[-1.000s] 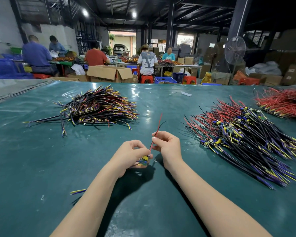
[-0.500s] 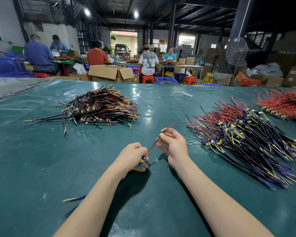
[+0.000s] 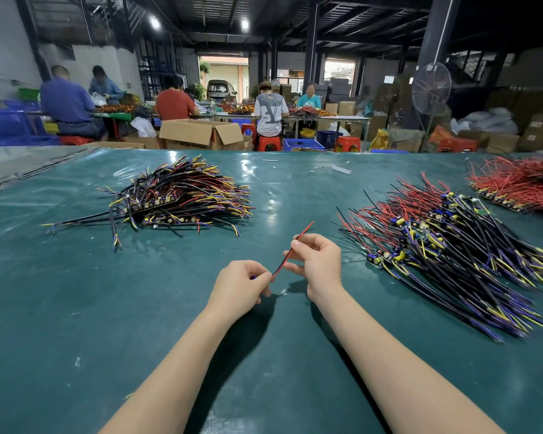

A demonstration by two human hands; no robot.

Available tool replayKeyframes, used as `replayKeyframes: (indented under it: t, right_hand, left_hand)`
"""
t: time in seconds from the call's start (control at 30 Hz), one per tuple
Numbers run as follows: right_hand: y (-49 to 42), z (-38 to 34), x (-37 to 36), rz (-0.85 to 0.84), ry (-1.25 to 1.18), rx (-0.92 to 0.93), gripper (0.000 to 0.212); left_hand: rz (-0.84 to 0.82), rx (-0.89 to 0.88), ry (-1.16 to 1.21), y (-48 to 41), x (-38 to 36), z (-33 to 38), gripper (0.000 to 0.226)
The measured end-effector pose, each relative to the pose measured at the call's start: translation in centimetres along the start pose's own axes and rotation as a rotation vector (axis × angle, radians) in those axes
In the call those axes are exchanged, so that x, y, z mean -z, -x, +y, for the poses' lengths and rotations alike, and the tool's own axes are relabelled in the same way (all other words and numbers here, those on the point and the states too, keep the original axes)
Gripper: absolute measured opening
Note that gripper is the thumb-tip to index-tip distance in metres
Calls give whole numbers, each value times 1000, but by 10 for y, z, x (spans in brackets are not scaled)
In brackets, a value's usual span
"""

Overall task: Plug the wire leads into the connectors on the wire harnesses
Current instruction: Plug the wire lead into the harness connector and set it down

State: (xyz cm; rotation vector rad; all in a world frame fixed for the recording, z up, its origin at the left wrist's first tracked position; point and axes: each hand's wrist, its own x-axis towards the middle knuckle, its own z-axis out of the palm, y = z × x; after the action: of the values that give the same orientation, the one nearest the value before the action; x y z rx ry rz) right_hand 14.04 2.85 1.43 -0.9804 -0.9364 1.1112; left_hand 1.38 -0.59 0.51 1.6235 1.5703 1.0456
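- Both hands are up just over the green table (image 3: 76, 292), working one red-and-black wire lead (image 3: 282, 263), so I'll place everything off that lead.
- Right hand (image 3: 318, 264) pinches the lead partway up between thumb and forefinger, other fingers loosely curled. The free tip sticks out past the pinch, slanting up and away to the right.
- Left hand (image 3: 242, 285) is closed in a curled fist at the lead's lower end, and the lead runs straight into its fingertips. A sliver of blue peeks out there, but it's too buried to say what it is.
- The lead itself is off the table, stretched straight on a diagonal between the two hands.
- Just below the lead there's a tiny white scrap (image 3: 283, 291) on the table.
- Well left of the lead and farther back: a harness pile (image 3: 182, 198), mostly black, yellow and red wires with small parts in a row.
- Right of the lead, near the right hand: a bigger harness heap (image 3: 445, 255), red ends at the back, purple and yellow ends toward the camera.
- Far right and beyond the lead: a mostly red bundle (image 3: 521, 186) at the table's edge.
- Way behind the lead: people seated at tables, an open cardboard box (image 3: 198, 133), a standing fan (image 3: 431, 89).
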Motion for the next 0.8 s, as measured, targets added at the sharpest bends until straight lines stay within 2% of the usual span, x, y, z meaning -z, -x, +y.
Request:
replayKeyframes:
  t: [0.2, 0.33, 0.5, 0.63, 0.7, 0.8]
  right_hand:
    - [-3, 0, 1, 41, 30, 14, 24]
    - [-8, 3, 3, 95, 58, 30, 26]
    - [-18, 4, 15, 292, 171, 77, 32]
    - [-19, 1, 24, 290, 253, 159, 31]
    - [-19, -1, 24, 244, 151, 144, 29]
    - [-24, -10, 27, 249, -204, -1, 25]
  left_hand:
    - [50, 11, -17, 0, -3, 1, 23]
    - [3, 8, 50, 2, -4, 6, 22]
    - [-90, -26, 7, 7, -8, 7, 23]
    - [-94, -28, 25, 6, -7, 7, 19]
    - [-91, -14, 50, 5, -6, 7, 20]
    - [-85, 18, 65, 4, -3, 5, 23]
